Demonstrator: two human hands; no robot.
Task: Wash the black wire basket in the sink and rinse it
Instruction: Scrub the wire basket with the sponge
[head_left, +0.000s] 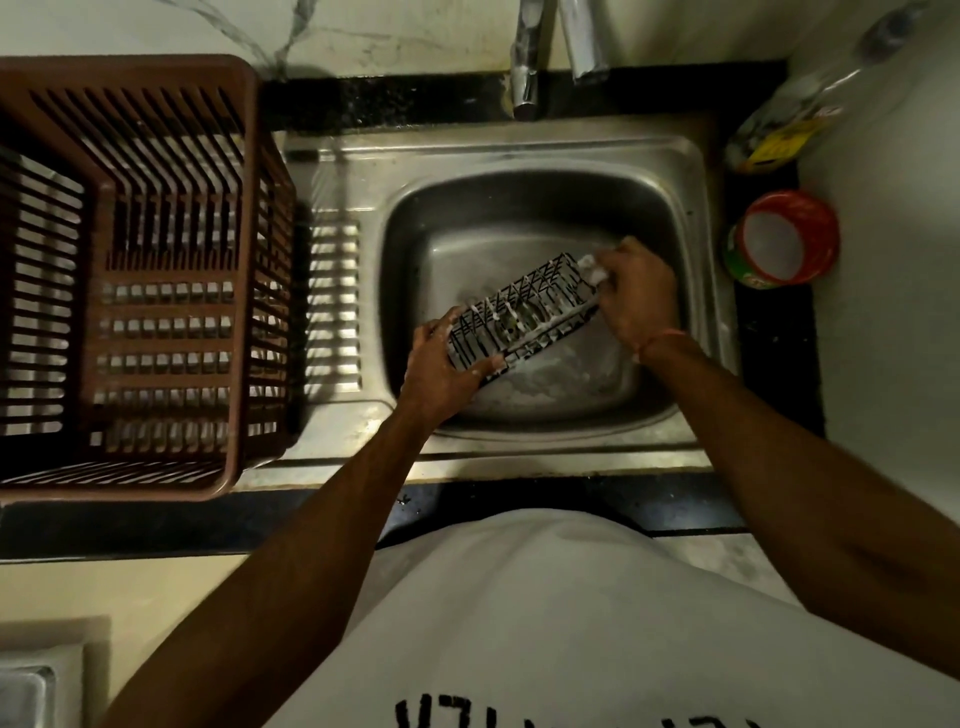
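Two hands work over the sink (691, 171): our left hand (441, 364) grips the soapy black wire basket (524, 312) (held tilted above the basin), fingers curled round its near end; our right hand (636, 296) presses a scrubber (595, 270) on its far end.

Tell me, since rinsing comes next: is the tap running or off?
Off, as far as shows: no stream falls from the tap into the sink, and the black wire basket is still soapy.
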